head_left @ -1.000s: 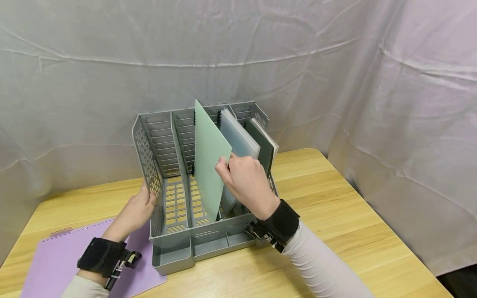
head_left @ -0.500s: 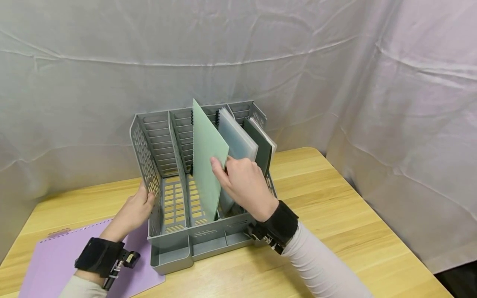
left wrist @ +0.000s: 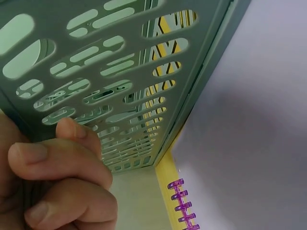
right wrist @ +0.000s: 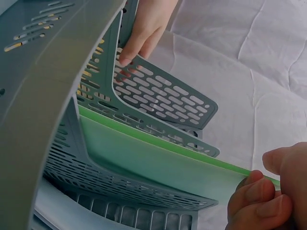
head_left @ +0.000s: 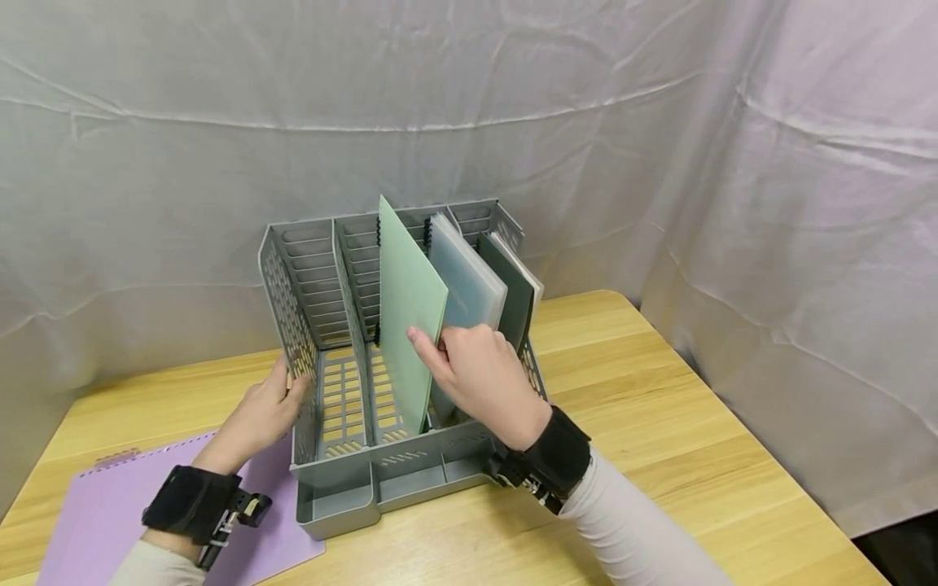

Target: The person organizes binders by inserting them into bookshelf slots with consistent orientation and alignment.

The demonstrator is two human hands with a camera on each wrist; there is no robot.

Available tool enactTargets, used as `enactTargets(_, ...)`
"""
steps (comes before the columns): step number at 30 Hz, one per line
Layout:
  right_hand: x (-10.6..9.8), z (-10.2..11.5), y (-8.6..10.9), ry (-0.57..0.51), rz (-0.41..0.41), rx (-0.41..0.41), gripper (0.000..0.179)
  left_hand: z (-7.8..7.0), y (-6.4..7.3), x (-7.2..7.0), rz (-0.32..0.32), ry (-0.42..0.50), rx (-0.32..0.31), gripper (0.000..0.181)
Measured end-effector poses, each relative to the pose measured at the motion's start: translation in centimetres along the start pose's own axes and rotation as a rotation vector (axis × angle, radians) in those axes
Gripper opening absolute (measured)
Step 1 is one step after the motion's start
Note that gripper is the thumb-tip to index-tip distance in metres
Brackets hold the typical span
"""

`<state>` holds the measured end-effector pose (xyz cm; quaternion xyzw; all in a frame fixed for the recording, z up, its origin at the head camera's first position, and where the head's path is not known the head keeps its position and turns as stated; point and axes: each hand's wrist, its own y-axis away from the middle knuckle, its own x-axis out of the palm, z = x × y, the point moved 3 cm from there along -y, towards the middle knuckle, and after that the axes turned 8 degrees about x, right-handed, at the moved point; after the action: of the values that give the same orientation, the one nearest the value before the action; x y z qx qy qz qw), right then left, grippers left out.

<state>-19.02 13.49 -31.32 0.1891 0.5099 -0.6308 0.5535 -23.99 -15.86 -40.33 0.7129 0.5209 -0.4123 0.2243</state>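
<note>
A grey file organizer (head_left: 322,474) stands on the table with upright slots and a low tray along its front. My left hand (head_left: 260,419) grips its perforated left wall, and curled fingers (left wrist: 67,163) show at that wall in the left wrist view. A pale green spiral notebook (head_left: 403,317) stands upright in a middle slot. My right hand (head_left: 487,378) pinches the notebook's near edge between thumb and curled fingers, seen also in the right wrist view, where the green notebook (right wrist: 158,158) lies between two dividers.
Right of the green notebook stand a clear-covered spiral notebook (head_left: 466,281) and a dark folder (head_left: 515,293) with white sheets beside it. A purple spiral notebook (head_left: 110,505) lies on the wooden table (head_left: 659,423), under the left forearm. Grey cloth (head_left: 352,122) hangs behind.
My right hand has slid down along the near edge of the green notebook, its thumb now lower. The left hand stays on the organizer's wall.
</note>
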Motion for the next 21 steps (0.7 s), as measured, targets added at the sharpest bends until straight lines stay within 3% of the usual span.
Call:
enactTargets(10, 0.3, -0.1, 0.8, -0.012, 0.044, -0.016, 0.059, 0.0, 0.3, 0.0, -0.004, -0.011, 0.018, 0.073)
enactTargets(17, 0.3, 0.5, 1.7, -0.038, 0.104, -0.004, 0.059, 0.6, 1.1, -0.6, 0.038, 0.045, -0.031, 0.083)
enactTargets(21, -0.1, 0.6, 2.1, -0.060, 0.124, -0.018, 0.059, 0.9, 1.8, -1.7, -0.019, 0.031, -0.013, 0.076)
